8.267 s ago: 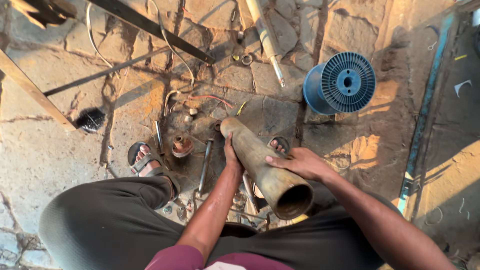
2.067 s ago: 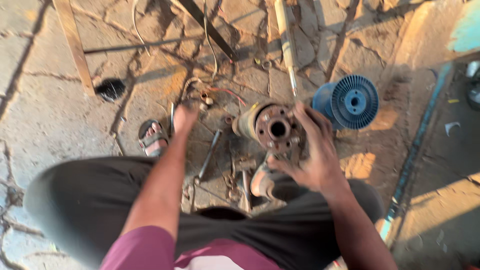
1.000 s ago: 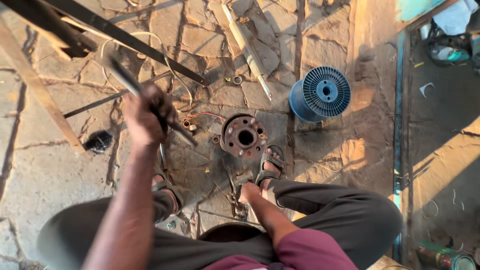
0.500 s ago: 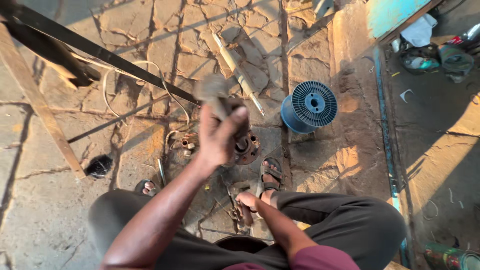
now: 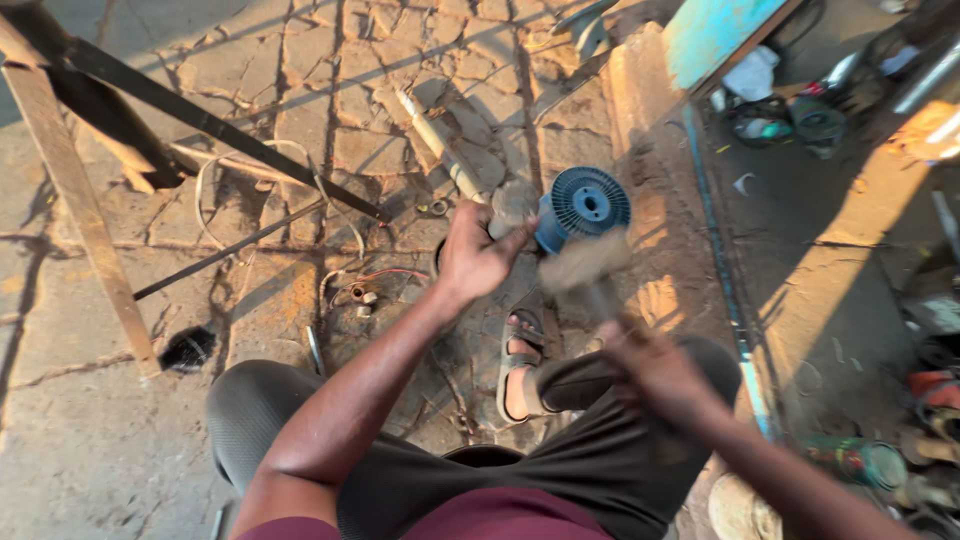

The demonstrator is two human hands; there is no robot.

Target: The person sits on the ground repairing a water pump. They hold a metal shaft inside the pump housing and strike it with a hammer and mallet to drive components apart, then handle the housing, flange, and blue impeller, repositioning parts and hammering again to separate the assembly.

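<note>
My left hand is raised over the cracked stone floor, closed around a grey metal piece whose rounded end sticks out past my fingers. My right hand grips the handle of a hammer, and its blurred head hangs just right of the left hand. A blue plastic spool lies on the floor behind both. A dark round metal part is mostly hidden under my left hand. My sandalled foot rests below it.
A long pale pipe lies behind the hands. A wooden plank and dark metal bars cross the left side, with loose wire nearby. A teal board, a green bottle and clutter fill the right.
My left hand has moved right with the grey piece toward the spool. My right hand has come up from near my foot with a hammer, which blurs in motion.
</note>
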